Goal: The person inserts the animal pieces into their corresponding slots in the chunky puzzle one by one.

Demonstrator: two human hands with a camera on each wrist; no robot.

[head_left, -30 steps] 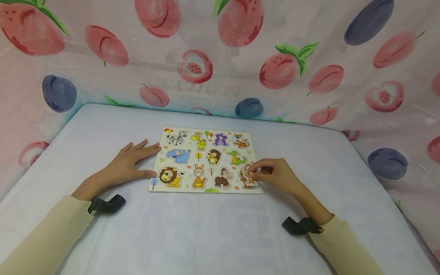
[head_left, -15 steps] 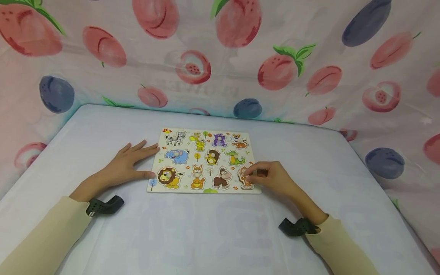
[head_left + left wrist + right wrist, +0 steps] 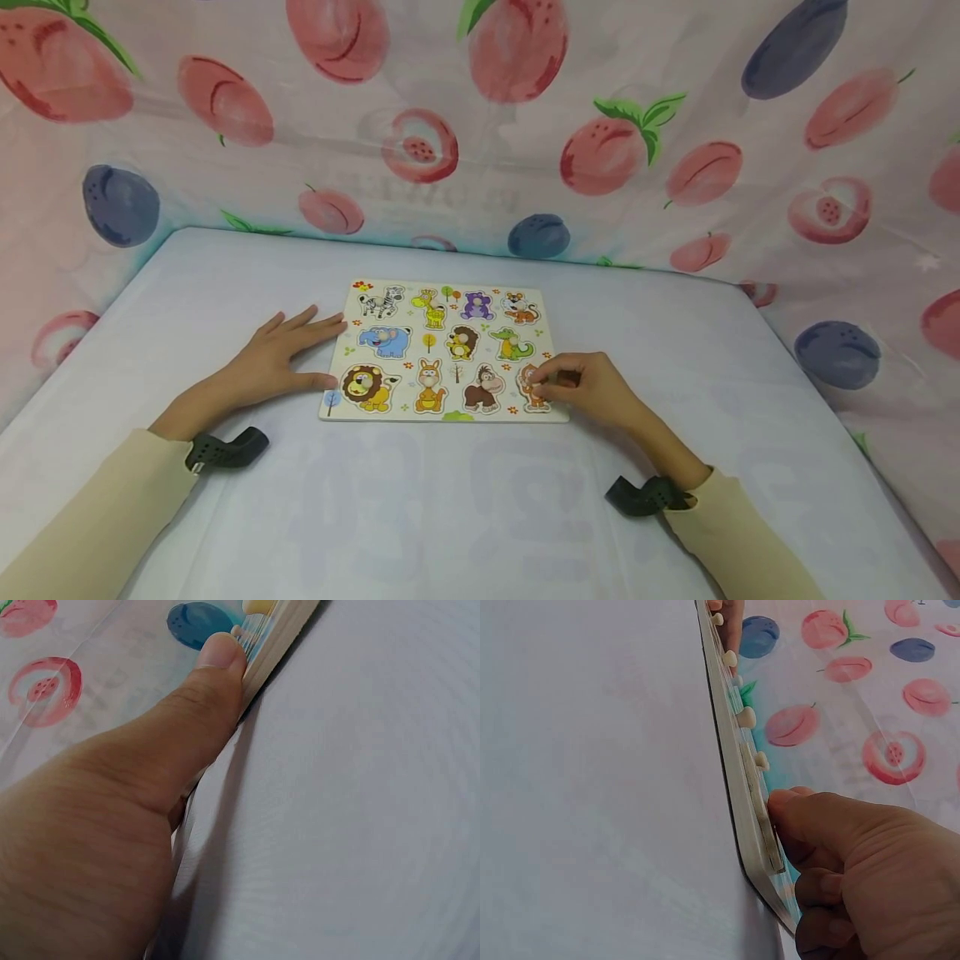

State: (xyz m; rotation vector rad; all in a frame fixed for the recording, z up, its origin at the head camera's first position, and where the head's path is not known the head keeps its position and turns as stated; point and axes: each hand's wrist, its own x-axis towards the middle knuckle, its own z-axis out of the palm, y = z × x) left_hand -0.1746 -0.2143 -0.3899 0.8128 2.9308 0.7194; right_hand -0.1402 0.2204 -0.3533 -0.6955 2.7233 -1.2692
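A wooden animal knob puzzle board point(image 3: 405, 284) lies flat on the white-covered table. The left hand point(image 3: 258, 364) has its fingers spread, with thumb and fingertips at the board's left edge; the left wrist view shows the thumb point(image 3: 180, 712) against that edge. At the front right corner, the right hand point(image 3: 598, 387) pinches the monkey puzzle piece point(image 3: 533, 400), its knob hidden by the fingers. From the side, in the right wrist view, the piece's edge point(image 3: 761, 814) stands slightly above the board's face. The piece lines up with its spot on the board.
Several other pieces with knobs sit in the board, among them the lion point(image 3: 367, 388), gorilla point(image 3: 482, 390), kangaroo point(image 3: 430, 387) and elephant point(image 3: 385, 342). A fruit-printed cloth point(image 3: 465, 217) hangs behind and beside the table. Dark wrist camera mounts point(image 3: 228, 450) are strapped to both wrists.
The monkey piece was held askew over its spot; the right hand has shifted it slightly left and down, and it now matches the outline. The left hand stays at the board's edge.
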